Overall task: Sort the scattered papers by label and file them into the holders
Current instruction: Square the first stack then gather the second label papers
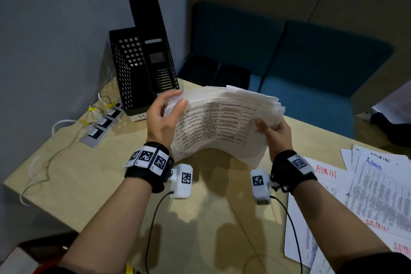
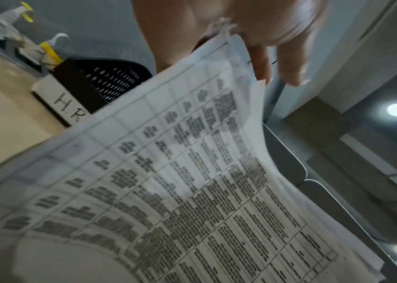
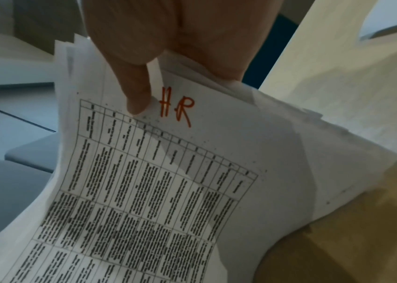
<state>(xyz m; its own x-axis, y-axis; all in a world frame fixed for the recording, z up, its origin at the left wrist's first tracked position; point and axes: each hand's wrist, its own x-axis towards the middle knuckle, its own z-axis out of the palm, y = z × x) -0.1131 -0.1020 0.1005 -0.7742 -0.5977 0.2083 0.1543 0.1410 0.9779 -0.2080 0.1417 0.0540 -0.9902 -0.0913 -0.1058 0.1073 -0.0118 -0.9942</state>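
Note:
A thick stack of printed papers point(image 1: 222, 122) hangs above the wooden table point(image 1: 89, 173), bowed between both hands. My left hand point(image 1: 164, 113) grips its left edge, thumb on top. My right hand point(image 1: 272, 129) pinches its right edge, thumb beside a red "HR" label point(image 3: 176, 110) on the top sheet point(image 3: 156, 181). The same stack point(image 2: 180, 181) fills the left wrist view. Two black mesh file holders point(image 1: 144, 62) stand at the table's far left; the nearer holder carries a white "H.R" tag point(image 2: 67, 106). Sheets marked "ADMIN" point(image 1: 367, 196) lie at the right.
A power strip point(image 1: 102, 127) with plugged cables sits left of the holders, and a white cable point(image 1: 44, 162) trails over the table. Blue upholstered seats point(image 1: 300, 69) stand behind the table's far edge. Wrist camera cables point(image 1: 153, 224) run back along my arms.

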